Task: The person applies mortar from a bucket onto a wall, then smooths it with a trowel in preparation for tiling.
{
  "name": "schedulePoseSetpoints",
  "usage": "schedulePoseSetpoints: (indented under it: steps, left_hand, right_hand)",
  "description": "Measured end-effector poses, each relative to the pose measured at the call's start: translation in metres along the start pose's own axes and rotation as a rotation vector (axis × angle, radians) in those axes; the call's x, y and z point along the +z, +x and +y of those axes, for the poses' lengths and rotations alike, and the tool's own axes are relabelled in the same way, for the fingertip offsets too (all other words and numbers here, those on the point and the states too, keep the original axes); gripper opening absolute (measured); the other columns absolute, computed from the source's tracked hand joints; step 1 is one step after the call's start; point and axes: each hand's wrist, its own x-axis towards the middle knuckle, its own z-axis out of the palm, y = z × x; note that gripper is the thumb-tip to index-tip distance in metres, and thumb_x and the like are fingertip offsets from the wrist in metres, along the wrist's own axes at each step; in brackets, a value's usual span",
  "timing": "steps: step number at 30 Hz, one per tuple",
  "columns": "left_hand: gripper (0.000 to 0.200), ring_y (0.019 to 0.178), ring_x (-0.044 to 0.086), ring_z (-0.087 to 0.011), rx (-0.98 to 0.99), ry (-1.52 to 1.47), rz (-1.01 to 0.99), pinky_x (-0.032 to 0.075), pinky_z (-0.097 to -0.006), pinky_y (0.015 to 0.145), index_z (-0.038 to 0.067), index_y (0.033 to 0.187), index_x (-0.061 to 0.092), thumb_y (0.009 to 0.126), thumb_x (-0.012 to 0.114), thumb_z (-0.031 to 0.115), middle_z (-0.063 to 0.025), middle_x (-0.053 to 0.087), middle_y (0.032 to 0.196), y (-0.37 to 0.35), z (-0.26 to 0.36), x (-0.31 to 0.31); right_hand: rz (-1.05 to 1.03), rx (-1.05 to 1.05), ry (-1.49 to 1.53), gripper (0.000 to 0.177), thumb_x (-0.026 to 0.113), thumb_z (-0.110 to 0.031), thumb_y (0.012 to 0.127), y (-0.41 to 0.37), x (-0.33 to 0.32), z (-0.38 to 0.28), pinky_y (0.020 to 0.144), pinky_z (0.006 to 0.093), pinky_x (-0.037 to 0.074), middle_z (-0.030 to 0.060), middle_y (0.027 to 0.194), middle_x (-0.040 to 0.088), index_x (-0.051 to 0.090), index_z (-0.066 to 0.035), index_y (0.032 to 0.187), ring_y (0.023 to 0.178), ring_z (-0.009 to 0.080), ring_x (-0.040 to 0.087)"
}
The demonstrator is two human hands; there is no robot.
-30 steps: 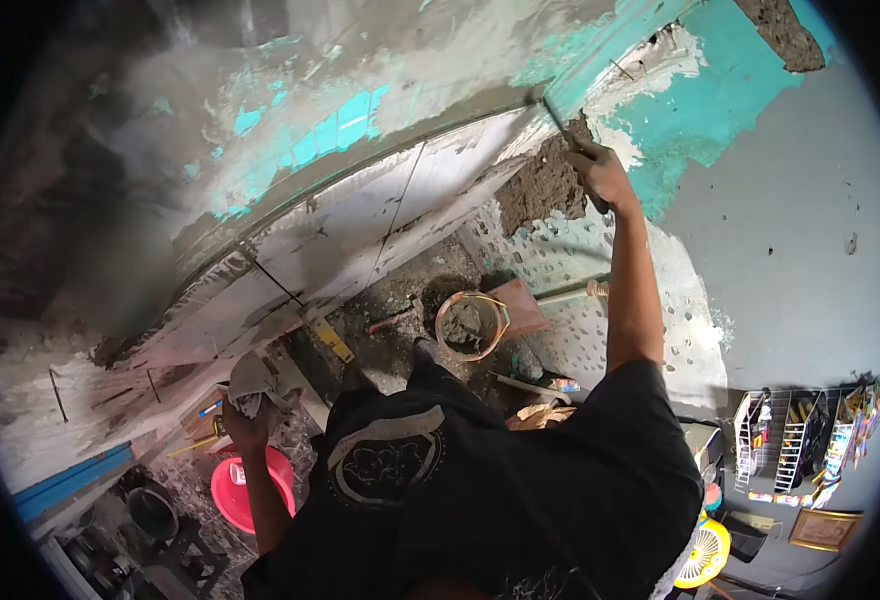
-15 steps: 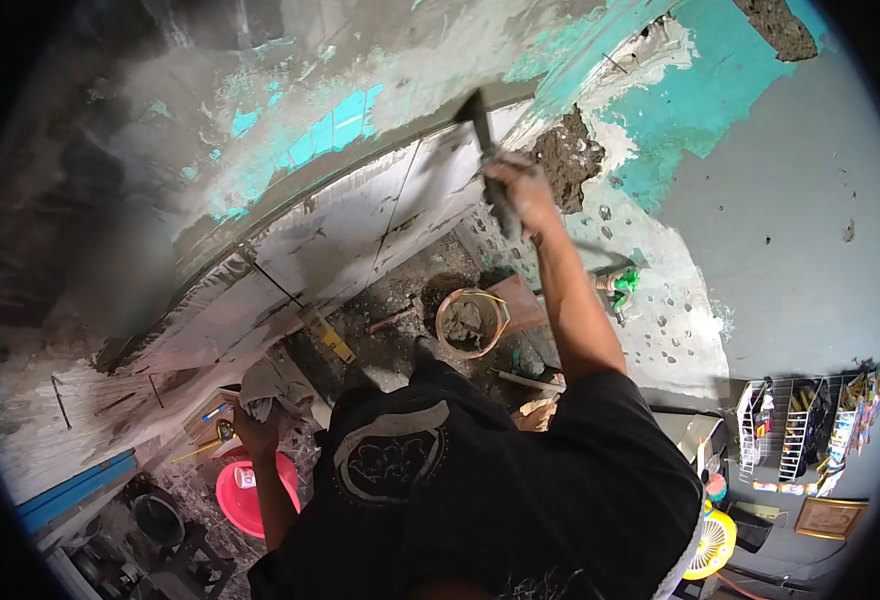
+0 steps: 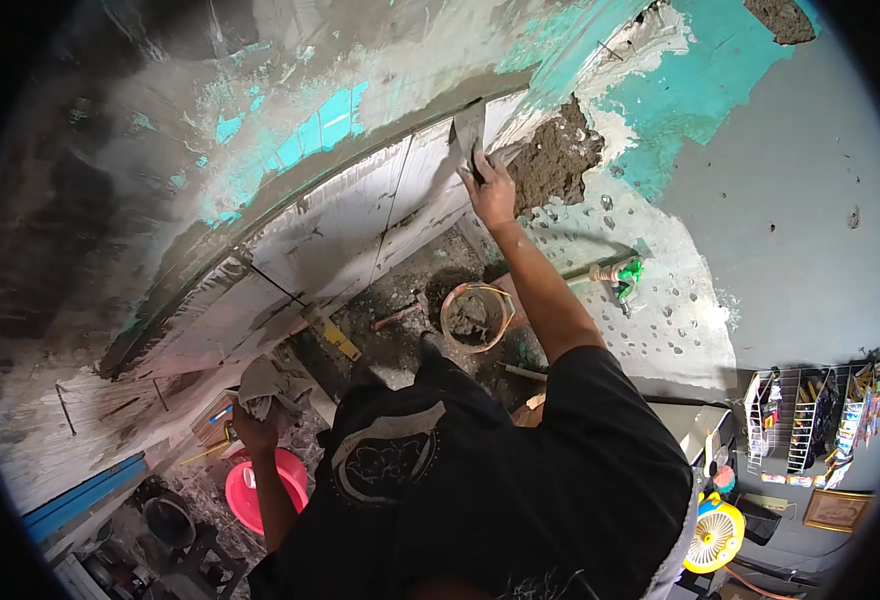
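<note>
My right hand (image 3: 494, 200) is closed on a putty knife (image 3: 468, 128). Its flat blade lies against the wall at the top of the white panel strip (image 3: 360, 215), just under a band of wet grey plaster (image 3: 390, 135). To the right of this hand is a rough patch of exposed mortar (image 3: 560, 160). My left hand (image 3: 256, 432), low at the left, is around a crumpled grey cloth-like thing (image 3: 265, 388); its fingers are partly hidden. Below me on the floor stands a bucket (image 3: 476, 318) with grey mortar in it.
A hammer (image 3: 398, 314) and a yellow-handled tool (image 3: 338, 340) lie near my feet. A pink basin (image 3: 268, 490) sits at lower left. Rebar stubs (image 3: 64, 408) stick out of the left wall. A green-topped object (image 3: 626, 278), a wire rack (image 3: 800, 420) and a yellow fan (image 3: 714, 535) are at right.
My right hand has moved slightly up and left, turning the putty knife so its blade now lies flat against the wall. My left hand has barely moved.
</note>
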Motion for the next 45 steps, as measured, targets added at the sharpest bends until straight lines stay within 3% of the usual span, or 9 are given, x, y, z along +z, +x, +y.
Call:
schedulePoseSetpoints:
  steps: [6,15,20,27,30,33,36,38,45]
  left_hand:
    - [0.044,0.092,0.060,-0.0255,0.010,0.109,0.025,0.045,-0.0338,0.082,-0.001,0.108,0.053,0.070,0.071,0.011,-0.0153,0.062,0.099,-0.010,0.001,-0.004]
    - [0.043,0.091,0.060,-0.0306,-0.015,0.186,-0.031,0.045,-0.0358,0.081,0.000,0.102,0.055,0.065,0.073,0.012,-0.0171,0.061,0.096,-0.005,0.000,-0.012]
    - [0.044,0.090,0.060,-0.0286,-0.031,0.126,-0.031,0.045,-0.0355,0.081,0.001,0.104,0.054,0.066,0.073,0.011,-0.0163,0.061,0.096,-0.003,0.024,-0.015]
    - [0.047,0.091,0.060,-0.0286,0.024,0.223,0.014,0.045,-0.0358,0.081,0.000,0.106,0.053,0.065,0.074,0.013,-0.0160,0.061,0.099,-0.003,0.005,-0.005]
    - [0.046,0.091,0.060,-0.0279,-0.041,0.097,0.011,0.045,-0.0357,0.081,0.000,0.104,0.054,0.065,0.074,0.014,-0.0159,0.061,0.100,0.000,0.014,0.000]
    - [0.045,0.092,0.060,-0.0262,-0.010,-0.009,-0.005,0.045,-0.0348,0.081,0.000,0.104,0.054,0.066,0.074,0.013,-0.0155,0.061,0.099,-0.001,-0.018,0.008]
    - [0.043,0.092,0.060,-0.0256,-0.026,-0.007,0.018,0.045,-0.0343,0.081,-0.001,0.104,0.055,0.067,0.073,0.012,-0.0152,0.061,0.099,0.000,0.007,0.006]
    - [0.043,0.090,0.060,-0.0253,0.002,0.029,0.021,0.046,-0.0341,0.081,-0.001,0.103,0.055,0.067,0.073,0.011,-0.0145,0.062,0.097,-0.001,0.007,0.007]
    - [0.043,0.089,0.061,-0.0232,-0.027,-0.039,0.027,0.046,-0.0320,0.080,-0.001,0.105,0.054,0.068,0.073,0.012,-0.0137,0.062,0.097,-0.005,-0.011,0.006]
  right_hand:
    - [0.162,0.248,0.209,0.030,0.061,-0.015,0.083,-0.059,-0.012,0.014,0.057,0.0350,0.045,0.0111,0.081,0.055,0.052,-0.001,0.108,0.063,0.0241,0.053]
    - [0.033,0.602,1.304,0.033,0.035,-0.030,0.096,0.036,0.004,0.013,0.047,0.0263,0.043,0.0057,0.063,0.055,0.052,-0.005,0.083,0.050,0.0146,0.052]
    - [0.079,0.534,0.834,0.037,0.041,-0.032,0.095,0.027,0.053,0.028,0.047,0.0261,0.038,0.0005,0.057,0.046,0.049,-0.007,0.069,0.048,0.0098,0.044]
    - [-0.101,1.055,0.720,0.026,0.047,-0.025,0.090,-0.035,-0.024,0.039,0.041,0.0300,0.041,0.0046,0.055,0.049,0.050,-0.005,0.073,0.044,0.0158,0.049]
    - [-0.135,0.978,0.799,0.017,0.048,-0.019,0.085,-0.006,-0.070,0.021,0.043,0.0300,0.043,0.0078,0.060,0.052,0.052,-0.003,0.081,0.048,0.0161,0.052]
    - [-0.318,0.588,0.341,0.018,0.047,-0.018,0.085,0.016,-0.090,0.020,0.045,0.0300,0.045,0.0075,0.062,0.053,0.053,-0.003,0.093,0.052,0.0154,0.053]
    - [-0.596,0.265,0.410,0.021,0.050,-0.014,0.084,0.007,-0.055,0.086,0.046,0.0315,0.046,0.0069,0.067,0.054,0.052,-0.004,0.103,0.054,0.0165,0.054]
    - [-0.700,0.960,0.790,0.019,0.051,-0.012,0.084,0.021,-0.069,0.029,0.043,0.0320,0.046,0.0070,0.072,0.056,0.052,-0.005,0.102,0.052,0.0167,0.054]
    - [-0.729,0.882,0.861,0.028,0.052,-0.013,0.085,0.050,-0.095,-0.063,0.038,0.0272,0.046,0.0080,0.075,0.057,0.050,-0.001,0.109,0.049,0.0155,0.054]
